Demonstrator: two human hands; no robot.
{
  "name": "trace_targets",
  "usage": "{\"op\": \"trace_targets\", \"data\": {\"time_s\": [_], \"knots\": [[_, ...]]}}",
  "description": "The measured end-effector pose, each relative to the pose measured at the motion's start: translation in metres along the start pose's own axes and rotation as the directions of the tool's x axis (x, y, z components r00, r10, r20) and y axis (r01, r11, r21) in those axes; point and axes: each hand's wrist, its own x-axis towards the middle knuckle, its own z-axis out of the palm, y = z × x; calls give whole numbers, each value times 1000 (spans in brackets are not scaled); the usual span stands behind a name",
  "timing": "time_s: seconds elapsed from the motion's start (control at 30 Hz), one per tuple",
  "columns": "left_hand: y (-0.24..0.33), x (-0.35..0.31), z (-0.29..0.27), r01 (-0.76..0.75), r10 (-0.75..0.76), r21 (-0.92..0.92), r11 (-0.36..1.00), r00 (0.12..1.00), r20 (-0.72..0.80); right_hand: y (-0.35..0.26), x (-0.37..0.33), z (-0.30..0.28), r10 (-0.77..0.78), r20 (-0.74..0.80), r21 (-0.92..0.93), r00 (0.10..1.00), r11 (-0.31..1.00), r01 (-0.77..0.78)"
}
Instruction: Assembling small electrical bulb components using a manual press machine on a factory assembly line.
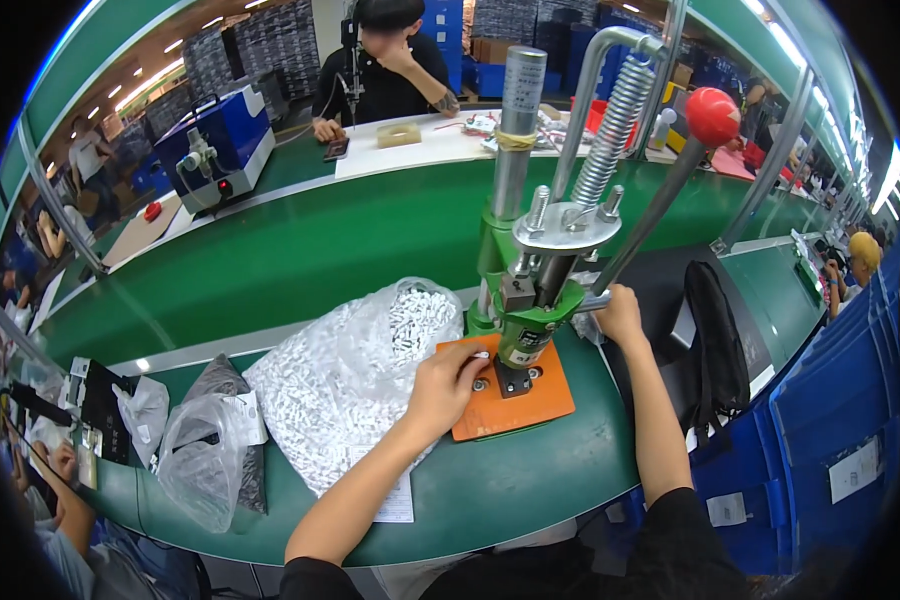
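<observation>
Your left hand (pixel 448 385) rests on the orange base plate (pixel 530 400) of the small green hand press (pixel 530 320), its fingers (pixel 470 362) pinched narrow right at the foot of the press, apparently on a small white part; the part is too small to make out clearly. Your right hand (pixel 620 315) is at the right side of the press, fingers curled around the low end of the lever (pixel 660 210) that rises to the red ball knob (pixel 712 115).

The big clear bag of small white parts (pixel 360 370) lies on the green counter (pixel 510 490) just to the left of the plate, touching its edge, with a second, crumpled bag (pixel 205 450) further left.

The main risk, as I read it, is your left fingertips: they sit just beside the tool under the ram, so a pull on the lever while they are there could pinch them. A part seated crooked could also jam or get crushed. The open bag leans against the plate, so a nudge from your forearm may spill parts onto the counter. Your right hand grips low on the lever, not at the knob, which may give you less control.
</observation>
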Motion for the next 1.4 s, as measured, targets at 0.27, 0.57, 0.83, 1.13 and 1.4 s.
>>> {"op": "trace_targets", "data": {"time_s": [0.27,0.57,0.83,1.13,1.4], "knots": [[0,-1,3,-43,43,15,999,999,3,16,2,7,-78,-121,240,990,965,105],[-1,-3,2,-176,179,95,980,984,-22,3,-9,-56,164,-255,707,953,704,68],[18,-20,-4,-265,259,108,958,964,65,-84,-65,-97,-349,-610,551,711,458,698],[23,-58,-1,-322,319,76,944,946,52,-139,-119,-54,-678,-130,638,723,501,584],[17,-58,0,-272,272,64,960,962,6,-131,-111,-39,-706,-25,651,708,526,548]]}}
